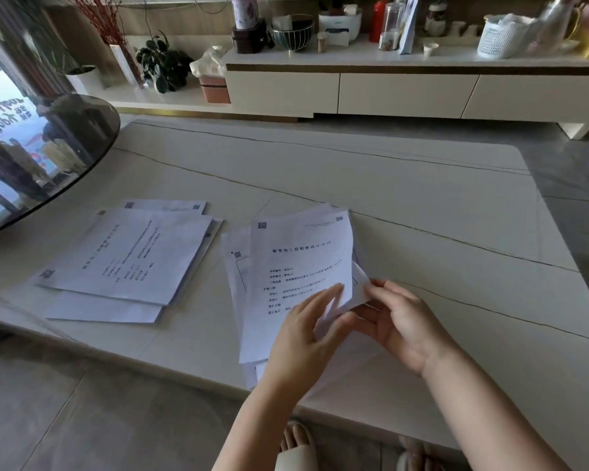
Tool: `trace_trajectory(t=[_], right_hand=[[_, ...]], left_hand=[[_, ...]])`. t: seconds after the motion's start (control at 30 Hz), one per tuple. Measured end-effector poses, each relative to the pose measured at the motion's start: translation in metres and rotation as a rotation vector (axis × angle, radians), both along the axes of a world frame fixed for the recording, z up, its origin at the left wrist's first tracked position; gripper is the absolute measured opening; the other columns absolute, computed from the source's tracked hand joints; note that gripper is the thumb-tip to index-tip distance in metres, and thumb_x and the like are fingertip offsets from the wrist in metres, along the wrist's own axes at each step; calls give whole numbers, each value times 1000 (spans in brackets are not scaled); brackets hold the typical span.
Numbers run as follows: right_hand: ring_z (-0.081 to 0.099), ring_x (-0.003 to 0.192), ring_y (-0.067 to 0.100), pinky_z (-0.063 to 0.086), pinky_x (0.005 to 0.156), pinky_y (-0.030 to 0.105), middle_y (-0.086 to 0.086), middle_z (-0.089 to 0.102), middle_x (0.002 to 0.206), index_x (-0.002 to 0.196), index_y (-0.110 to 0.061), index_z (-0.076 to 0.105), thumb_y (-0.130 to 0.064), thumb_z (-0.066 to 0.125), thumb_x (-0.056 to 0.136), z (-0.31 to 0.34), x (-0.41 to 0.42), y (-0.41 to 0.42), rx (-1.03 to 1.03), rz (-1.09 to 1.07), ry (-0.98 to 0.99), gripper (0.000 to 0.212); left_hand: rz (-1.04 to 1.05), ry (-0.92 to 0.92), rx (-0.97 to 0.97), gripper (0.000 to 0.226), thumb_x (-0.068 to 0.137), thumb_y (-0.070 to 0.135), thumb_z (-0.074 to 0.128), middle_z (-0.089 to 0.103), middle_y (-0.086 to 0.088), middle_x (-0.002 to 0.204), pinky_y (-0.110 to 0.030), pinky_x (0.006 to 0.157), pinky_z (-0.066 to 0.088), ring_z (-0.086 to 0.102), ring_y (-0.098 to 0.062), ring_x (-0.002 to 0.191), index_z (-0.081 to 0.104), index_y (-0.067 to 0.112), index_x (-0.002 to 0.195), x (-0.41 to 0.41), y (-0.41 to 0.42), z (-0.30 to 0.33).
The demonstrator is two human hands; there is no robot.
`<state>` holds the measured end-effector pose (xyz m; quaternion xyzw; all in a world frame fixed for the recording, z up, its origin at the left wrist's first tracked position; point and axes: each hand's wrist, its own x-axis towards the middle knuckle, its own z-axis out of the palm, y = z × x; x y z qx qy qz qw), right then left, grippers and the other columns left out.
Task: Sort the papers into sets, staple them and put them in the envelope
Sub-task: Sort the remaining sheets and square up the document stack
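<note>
White printed sheets are being sorted on a pale stone-look table. A loose stack lies under both hands; the top sheet, a title page with a code mark at its upper corner, is lifted at its lower right corner.

Left hand: fingers laid fairly straight on the top sheet's face, fingertips pressed near the raised corner. Right hand: fingers curled under the corner, thumb on top, so the corner appears pinched. How many sheets are caught in the pinch cannot be told.

A second pile lies well to the left of the left fingertips, fanned and turned sideways, apart from the working stack. No stapler or envelope is seen in view.

Judged step: sorting, early in the task; stapling and filling are not yet reached.

To be done well:
- Only one sheet should be separated at the pinch; a small thumb slide would split stuck pages.
- The stack underneath should be pinned by the left fingers so it is not dragged off the near edge, which it already overhangs.
- The header should be checked before placement.
- Piles should be squared before stapling; both are skewed now.
</note>
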<state>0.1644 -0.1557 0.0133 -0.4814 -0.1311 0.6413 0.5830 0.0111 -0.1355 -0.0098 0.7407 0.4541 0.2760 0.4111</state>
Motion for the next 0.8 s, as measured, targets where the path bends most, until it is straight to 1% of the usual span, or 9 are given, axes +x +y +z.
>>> trace_trajectory(t=[0.1, 0.17, 0.2, 0.27, 0.33, 0.43, 0.63, 0.73, 0.8], right_hand=[[71, 72, 25, 60, 68, 37, 17, 71, 83, 97, -1, 60, -5, 40, 98, 1, 3, 1, 19, -11, 32, 20], [70, 82, 26, 57, 74, 39, 17, 71, 90, 93, -4, 60, -11, 44, 98, -2, 8, 3, -15, -32, -85, 18], [68, 85, 25, 56, 76, 38, 15, 70, 92, 91, -6, 62, -13, 48, 97, -7, 11, 3, -58, -17, -278, 17], [63, 89, 23, 53, 81, 40, 9, 67, 95, 97, -8, 65, -16, 57, 93, -22, 18, 0, -179, 82, -832, 12], [62, 95, 24, 51, 88, 41, 3, 63, 99, 111, -7, 63, -22, 64, 89, -35, 20, -4, -297, 206, -1126, 27], [62, 96, 25, 50, 85, 36, -1, 59, 95, 116, -10, 59, -31, 69, 85, -40, 14, -7, -361, 258, -1179, 39], [58, 96, 17, 43, 77, 29, -7, 56, 94, 106, -20, 51, -41, 72, 80, -42, -3, -7, -388, 400, -1274, 40], [58, 86, 16, 45, 74, 29, -8, 57, 86, 99, -20, 56, -31, 71, 82, -44, -5, -6, -333, 392, -1264, 26], [60, 68, 14, 46, 70, 26, -4, 61, 75, 85, -20, 59, -25, 70, 84, -41, 1, -5, -270, 321, -1194, 12]], left_hand=[[91, 47, 107, 39, 87, 35, 58, 63, 18, 115, -15, 92, 44, 58, 0, 107, 63, 24, 124, -5, 3, -7], [222, 53, 68, 22, 95, 19, 53, 65, 22, 90, -6, 73, 43, 60, 0, 83, 69, 21, 109, -8, 6, -4], [281, 33, 31, 19, 97, 15, 52, 61, 24, 79, -5, 64, 40, 56, 4, 72, 70, 20, 102, -9, 7, -2], [368, -13, -17, 19, 97, 16, 53, 54, 20, 65, -9, 53, 36, 49, 4, 58, 67, 21, 85, -13, 8, 1], [427, -16, -25, 33, 96, 16, 54, 46, 13, 56, -13, 47, 31, 42, -4, 50, 50, 25, 64, -15, 8, 3], [488, -20, -76, 43, 96, 15, 52, 39, 8, 55, -16, 45, 28, 31, -8, 51, 34, 21, 58, -16, 8, 4], [527, -45, -107, 37, 97, 16, 51, 43, 7, 58, -14, 46, 30, 34, -7, 52, 39, 16, 62, -17, 9, -2], [511, -67, -117, 29, 97, 18, 50, 50, 6, 62, -13, 46, 32, 41, -8, 55, 49, 11, 69, -15, 9, -4], [502, -80, -110, 25, 97, 18, 50, 53, 7, 65, -12, 48, 33, 44, -8, 58, 53, 9, 74, -15, 9, -4]])
